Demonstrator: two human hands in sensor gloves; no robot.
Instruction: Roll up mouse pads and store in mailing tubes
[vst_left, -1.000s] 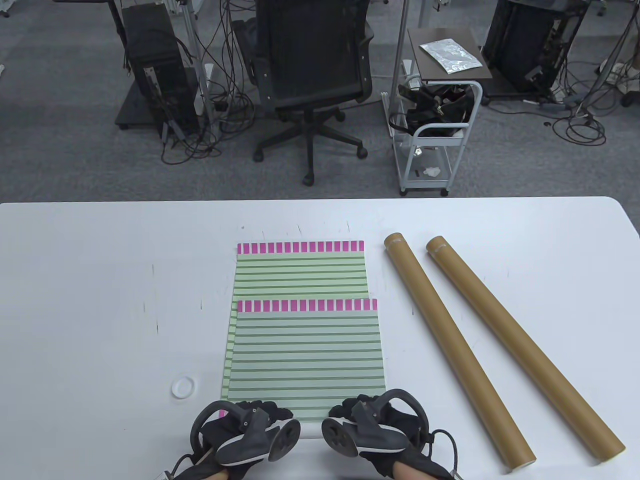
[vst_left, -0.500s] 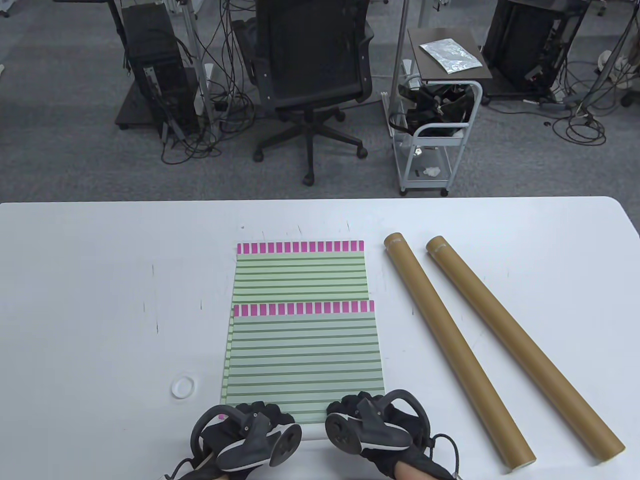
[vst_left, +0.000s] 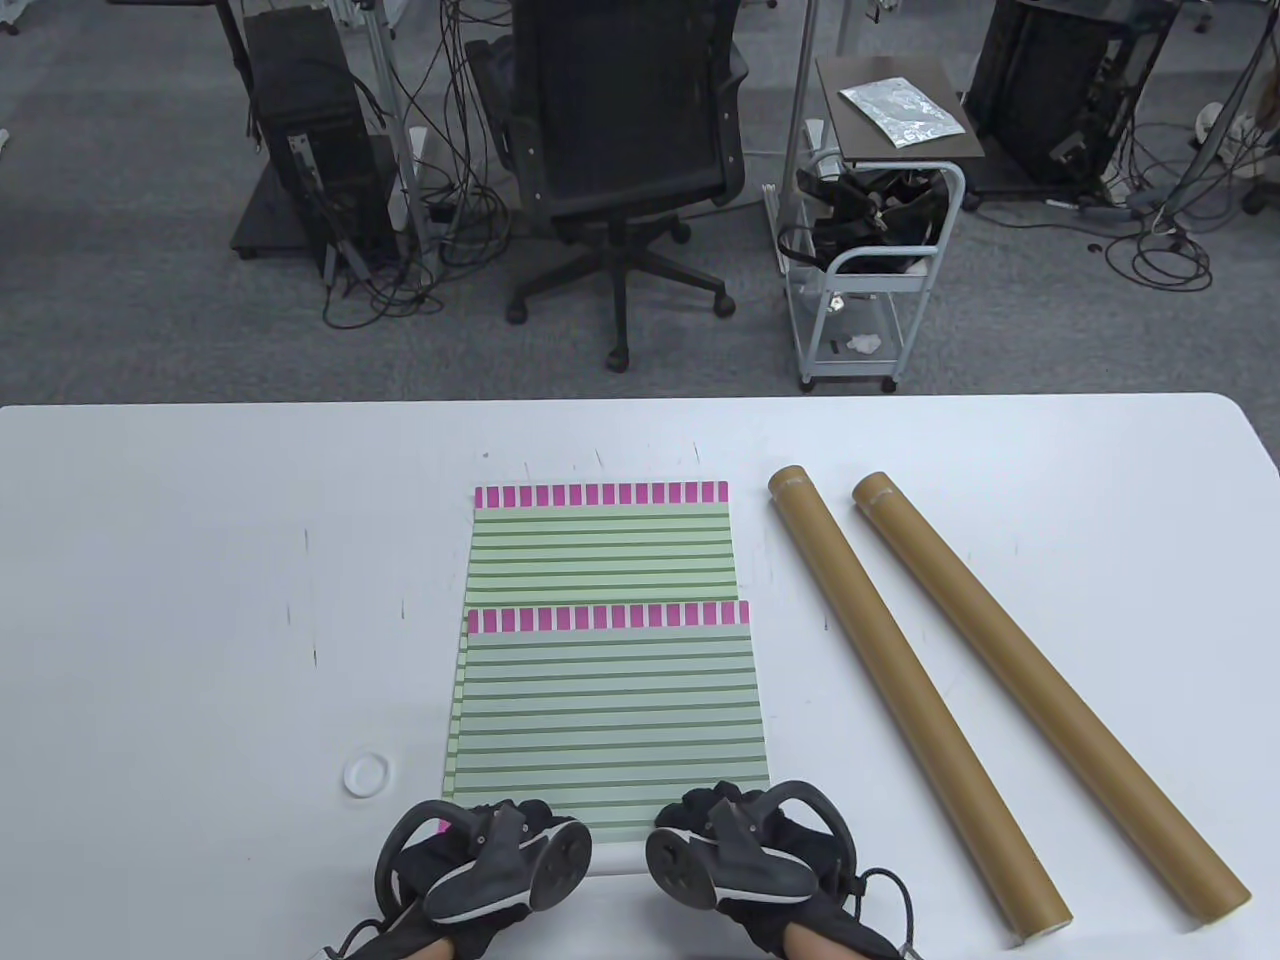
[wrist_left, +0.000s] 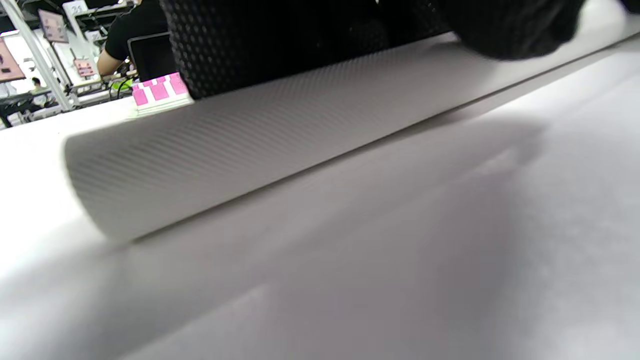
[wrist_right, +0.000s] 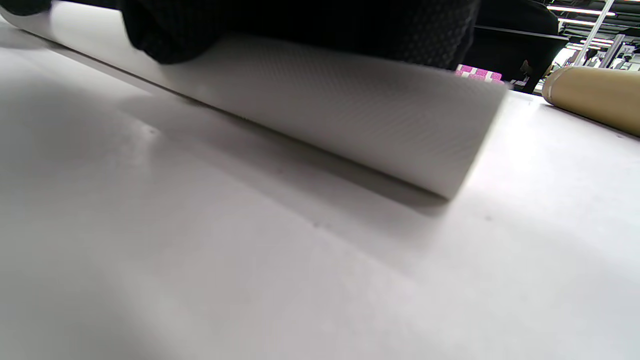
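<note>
An office with grey carpet, a black swivel chair (vst_left: 625, 130) and a small white trolley (vst_left: 872, 290) lies beyond a white table (vst_left: 180, 560). On the table two brown mailing tubes (vst_left: 915, 700) lie side by side at the right, slanting away from the person. Left of them two green-striped mouse pads with pink edge bands overlap: the far pad (vst_left: 602, 540) lies flat, and the near pad (vst_left: 610, 710) rests partly on it. The near pad's closest edge is curled into a grey roll (wrist_left: 280, 135). The left hand (vst_left: 480, 860) and the right hand (vst_left: 745, 850) sit on that roll with fingers curved over it. A small white cap (vst_left: 366, 775) lies left of the pads.
</note>
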